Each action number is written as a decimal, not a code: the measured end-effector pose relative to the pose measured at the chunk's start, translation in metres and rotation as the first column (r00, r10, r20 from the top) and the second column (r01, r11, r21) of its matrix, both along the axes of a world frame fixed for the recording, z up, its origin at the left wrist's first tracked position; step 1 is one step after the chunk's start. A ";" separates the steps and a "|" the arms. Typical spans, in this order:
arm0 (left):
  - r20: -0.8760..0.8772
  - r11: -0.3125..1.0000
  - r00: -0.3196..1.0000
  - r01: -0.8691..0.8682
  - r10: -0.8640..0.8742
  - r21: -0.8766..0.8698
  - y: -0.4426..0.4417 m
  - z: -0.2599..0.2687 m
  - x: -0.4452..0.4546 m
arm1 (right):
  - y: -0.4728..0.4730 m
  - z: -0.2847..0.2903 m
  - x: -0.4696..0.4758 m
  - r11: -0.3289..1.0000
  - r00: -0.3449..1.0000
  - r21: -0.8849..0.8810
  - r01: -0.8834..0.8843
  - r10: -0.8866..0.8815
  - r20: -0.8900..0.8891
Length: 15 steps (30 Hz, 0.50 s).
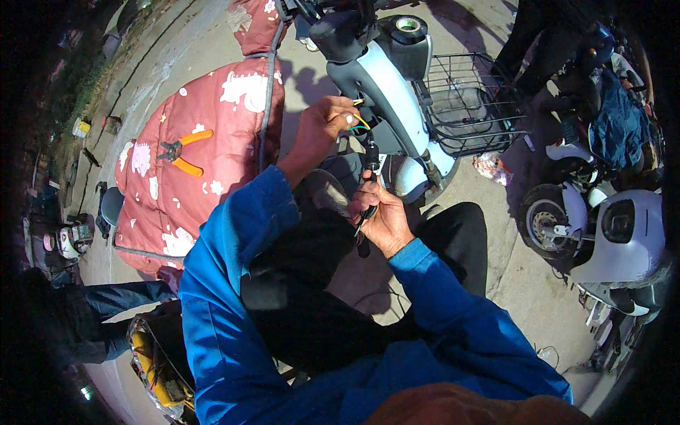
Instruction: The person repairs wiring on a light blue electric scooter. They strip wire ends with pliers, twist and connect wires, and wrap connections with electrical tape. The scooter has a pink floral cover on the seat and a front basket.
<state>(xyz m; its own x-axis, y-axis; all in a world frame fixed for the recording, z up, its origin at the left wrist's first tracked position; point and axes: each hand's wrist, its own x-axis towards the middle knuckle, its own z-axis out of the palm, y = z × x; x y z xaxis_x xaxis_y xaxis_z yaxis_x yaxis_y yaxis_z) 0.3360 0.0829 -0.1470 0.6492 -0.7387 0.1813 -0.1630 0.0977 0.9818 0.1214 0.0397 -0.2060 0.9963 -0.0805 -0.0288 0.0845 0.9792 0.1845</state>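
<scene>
My left hand pinches thin yellow, green and other coloured wires beside the dark inner panel of a pale blue electric scooter. Just below, my right hand grips a black cylindrical part that stands upright under the wires, with a cable and a thin metal piece showing at my fingers. What the cylinder is, I cannot tell. Orange-handled pliers or strippers lie with handles apart on a red quilted cover with white prints, to the left of my hands.
A black wire basket is on the scooter's right side. Further right, a white scooter and others crowd together. A bag with yellow tools is at the lower left, near another person's legs. A crumpled wrapper lies on the pavement.
</scene>
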 end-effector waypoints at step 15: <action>0.006 0.996 0.997 -0.076 0.076 0.046 -0.006 0.008 -0.003 | 0.001 0.013 0.003 0.999 0.992 -0.029 0.017 -0.020 -0.128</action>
<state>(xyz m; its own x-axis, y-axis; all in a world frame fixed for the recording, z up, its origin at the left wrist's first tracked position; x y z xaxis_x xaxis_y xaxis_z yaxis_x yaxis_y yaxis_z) 0.3333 0.0774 -0.1394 0.7030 -0.6948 0.1515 -0.1728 0.0397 0.9842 0.1248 0.0403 -0.1925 0.9830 -0.1013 -0.1533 0.1237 0.9818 0.1439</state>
